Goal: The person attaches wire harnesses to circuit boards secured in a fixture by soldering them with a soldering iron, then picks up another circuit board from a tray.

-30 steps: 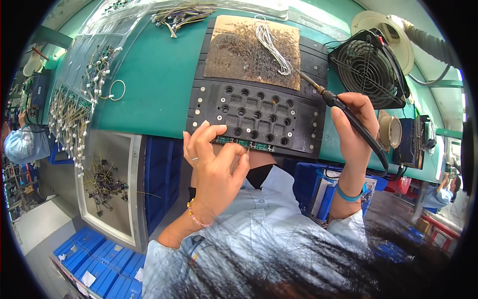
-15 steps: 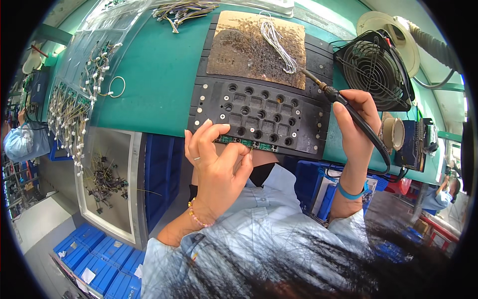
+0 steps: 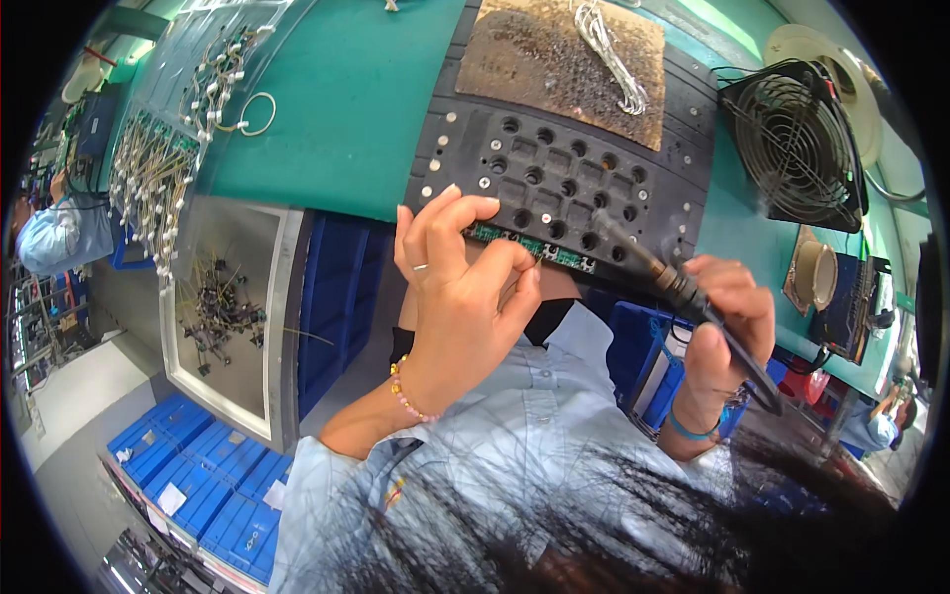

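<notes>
My left hand pinches a narrow green circuit strip that lies along the near edge of a black fixture plate full of round holes. My right hand grips a black soldering iron; its tip points up and left, close to the right end of the strip. A brown scorched pad with a coil of solder wire lies at the far end of the plate.
A black fan stands at the right on the green bench. Bundles of wired parts hang at the left, above a tray of small dark components. Blue bins sit low left. Another person works far left.
The soldering iron has swung down and left, from over the plate's right side to the green strip at its near edge. My left hand stays on the strip.
</notes>
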`<state>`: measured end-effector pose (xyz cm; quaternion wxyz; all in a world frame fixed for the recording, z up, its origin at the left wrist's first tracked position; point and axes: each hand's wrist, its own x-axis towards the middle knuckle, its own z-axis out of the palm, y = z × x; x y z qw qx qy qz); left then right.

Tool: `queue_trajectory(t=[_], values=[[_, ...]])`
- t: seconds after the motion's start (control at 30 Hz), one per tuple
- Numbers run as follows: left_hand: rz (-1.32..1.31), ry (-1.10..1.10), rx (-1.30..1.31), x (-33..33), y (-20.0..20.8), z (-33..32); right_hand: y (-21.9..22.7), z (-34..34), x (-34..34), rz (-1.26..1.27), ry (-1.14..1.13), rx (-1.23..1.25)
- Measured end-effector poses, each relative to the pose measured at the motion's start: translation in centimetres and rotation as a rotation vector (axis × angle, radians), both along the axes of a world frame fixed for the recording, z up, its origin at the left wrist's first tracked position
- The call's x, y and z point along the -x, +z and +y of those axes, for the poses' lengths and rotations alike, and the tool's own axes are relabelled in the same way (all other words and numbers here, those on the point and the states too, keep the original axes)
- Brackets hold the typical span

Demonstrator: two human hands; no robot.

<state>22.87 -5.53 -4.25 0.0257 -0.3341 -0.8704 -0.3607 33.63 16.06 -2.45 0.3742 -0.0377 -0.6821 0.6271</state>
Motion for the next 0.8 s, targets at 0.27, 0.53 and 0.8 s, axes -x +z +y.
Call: queue_trajectory(t=[0.27, 0.53, 0.8], values=[[0.004, 0.081, -0.032, 0.0, 0.3, 0.4, -1.1, -1.4, -1.2, -0.143, 0.180, -0.088], [-0.027, 0.088, -0.020, -0.1, 0.5, 0.4, -1.4, -1.3, -1.4, -0.170, 0.192, -0.167], [-0.013, 0.085, -0.015, -0.1, 0.5, 0.4, -1.4, -1.3, -1.1, -0.181, 0.188, -0.219]])
